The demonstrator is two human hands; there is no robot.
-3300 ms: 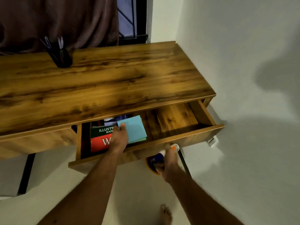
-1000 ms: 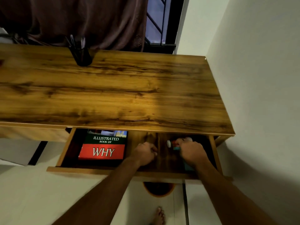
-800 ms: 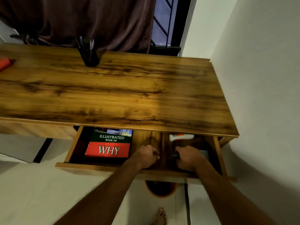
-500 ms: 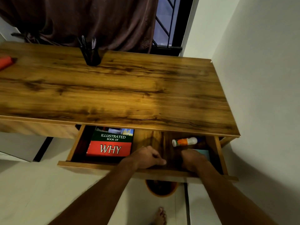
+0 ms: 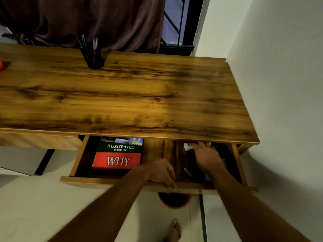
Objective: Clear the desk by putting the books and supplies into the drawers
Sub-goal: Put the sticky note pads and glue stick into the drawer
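A wooden bench [image 5: 122, 95] is filling the middle of the head view, standing against a white wall on the right, with a brown curtain [image 5: 87, 20] hanging across the upper left. A dark pen holder [image 5: 93, 57] is standing near the bench's far edge, and a red thing [image 5: 1, 65] is peeking in at the left edge. Below the bench top a drawer [image 5: 104, 180] is standing open. A book [image 5: 118, 154] titled "Illustrated Book of Why" is lying flat in its left part. The left hand [image 5: 160, 172] is resting on the drawer's front rim, fingers curling over it. The right hand [image 5: 206, 157] is reaching deep into the right part, fingers closing around a white-capped bottle [image 5: 187, 147]. An orange bin [image 5: 173, 200] is sitting on the floor beneath.
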